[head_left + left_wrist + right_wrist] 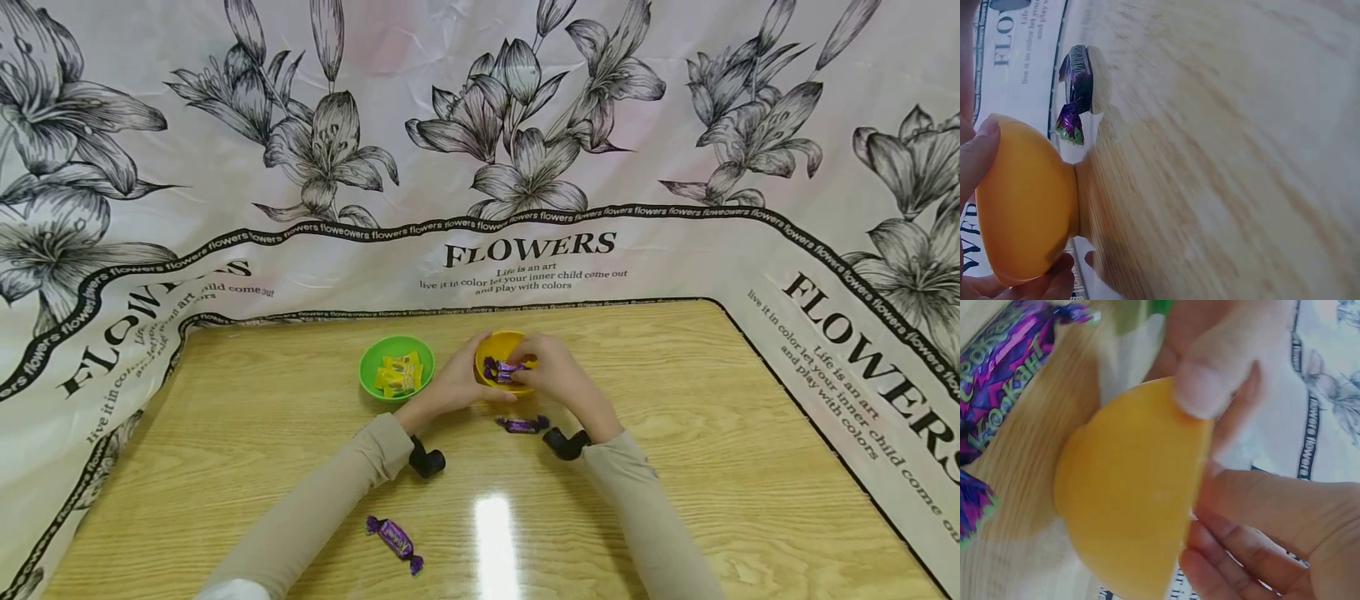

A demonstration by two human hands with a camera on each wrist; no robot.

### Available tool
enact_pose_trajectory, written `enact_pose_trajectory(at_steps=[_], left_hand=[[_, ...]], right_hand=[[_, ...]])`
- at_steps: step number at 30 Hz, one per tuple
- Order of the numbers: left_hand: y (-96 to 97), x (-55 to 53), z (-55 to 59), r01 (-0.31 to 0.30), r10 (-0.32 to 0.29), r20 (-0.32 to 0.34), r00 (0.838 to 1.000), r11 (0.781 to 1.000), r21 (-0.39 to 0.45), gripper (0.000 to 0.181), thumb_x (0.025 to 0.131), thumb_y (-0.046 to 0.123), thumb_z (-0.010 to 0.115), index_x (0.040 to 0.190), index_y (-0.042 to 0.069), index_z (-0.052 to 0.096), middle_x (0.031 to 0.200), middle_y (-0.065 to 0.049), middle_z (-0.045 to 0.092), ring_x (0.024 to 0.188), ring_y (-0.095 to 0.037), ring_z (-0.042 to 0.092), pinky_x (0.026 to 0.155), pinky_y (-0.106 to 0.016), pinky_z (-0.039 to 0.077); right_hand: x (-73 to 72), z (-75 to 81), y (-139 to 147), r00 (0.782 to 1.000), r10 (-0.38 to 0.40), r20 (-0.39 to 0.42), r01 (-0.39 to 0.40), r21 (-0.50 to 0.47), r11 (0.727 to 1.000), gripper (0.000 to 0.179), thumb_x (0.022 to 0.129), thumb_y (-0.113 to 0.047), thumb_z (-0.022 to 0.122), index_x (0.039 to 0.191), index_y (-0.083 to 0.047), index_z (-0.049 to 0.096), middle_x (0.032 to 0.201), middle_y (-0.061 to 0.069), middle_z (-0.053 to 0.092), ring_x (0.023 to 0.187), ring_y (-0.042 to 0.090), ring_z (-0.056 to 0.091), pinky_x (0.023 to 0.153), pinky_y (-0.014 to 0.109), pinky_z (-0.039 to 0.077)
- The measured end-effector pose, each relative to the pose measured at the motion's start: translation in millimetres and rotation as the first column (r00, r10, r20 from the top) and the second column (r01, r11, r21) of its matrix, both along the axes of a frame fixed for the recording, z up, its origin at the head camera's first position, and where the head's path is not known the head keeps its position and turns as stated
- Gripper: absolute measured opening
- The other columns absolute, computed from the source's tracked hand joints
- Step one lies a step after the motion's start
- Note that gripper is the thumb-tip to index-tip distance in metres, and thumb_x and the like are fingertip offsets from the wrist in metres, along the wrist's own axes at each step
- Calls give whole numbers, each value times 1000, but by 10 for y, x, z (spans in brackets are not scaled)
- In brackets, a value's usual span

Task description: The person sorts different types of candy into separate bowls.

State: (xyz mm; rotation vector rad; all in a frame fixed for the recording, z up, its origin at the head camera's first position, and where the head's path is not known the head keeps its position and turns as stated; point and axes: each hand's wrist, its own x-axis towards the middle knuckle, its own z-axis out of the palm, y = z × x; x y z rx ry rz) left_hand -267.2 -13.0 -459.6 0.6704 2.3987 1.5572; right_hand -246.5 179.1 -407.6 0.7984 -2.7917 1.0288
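Note:
A yellow-orange bowl (483,385) stands on the table with purple-wrapped candy (501,371) inside. My left hand (456,379) holds the bowl from its left side. In the left wrist view the thumb presses near the rim of the bowl (1022,200), and fingertips show under its far side. My right hand (558,375) reaches in over the right rim, thumb and fingers pinching the right end of a candy. From the right wrist the bowl wall (1135,487) hides those fingertips. Another purple candy (522,425) lies just in front of the bowl.
Left of the hands is a green bowl (367,375) with yellow packets (400,375) in it. One more purple candy (395,537) lies near the front of the wooden table (750,467). A flower-printed cloth (525,283) rises behind and at both sides.

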Motion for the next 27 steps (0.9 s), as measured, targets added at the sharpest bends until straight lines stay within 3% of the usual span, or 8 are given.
enact_pose_trajectory(at_steps=[6,13,20,27], left_hand=[[-7,8,10,-16,15,-10,1000,999,-30,112,71,26,92,156,4,22,145,-13,45,128,-27,49,111,-40,38],[-4,0,-14,-33,31,-33,999,997,-76,111,71,27,92,156,4,23,147,-13,44,130,-28,47,112,-43,36],[5,7,-14,-45,43,-32,999,995,-87,113,70,27,92,156,4,23,150,-14,41,134,-29,43,114,-44,33],[7,18,9,-52,49,-32,998,993,-102,116,69,33,93,156,5,23,154,-15,38,139,-30,38,117,-45,29]], right_hand=[[119,67,77,999,43,-4,-43,-73,996,15,80,6,77,94,3,75,95,11,71,93,30,64,87,47,53],[324,-8,188,992,127,-6,-127,-110,986,14,81,4,77,95,-1,76,90,7,74,83,24,67,77,44,58],[502,-179,272,989,132,66,-130,-24,991,16,84,0,77,99,-4,77,95,3,74,86,18,68,79,39,59],[517,-349,293,985,135,106,-141,58,988,19,82,0,79,101,-4,76,100,4,73,92,20,66,83,38,58]])
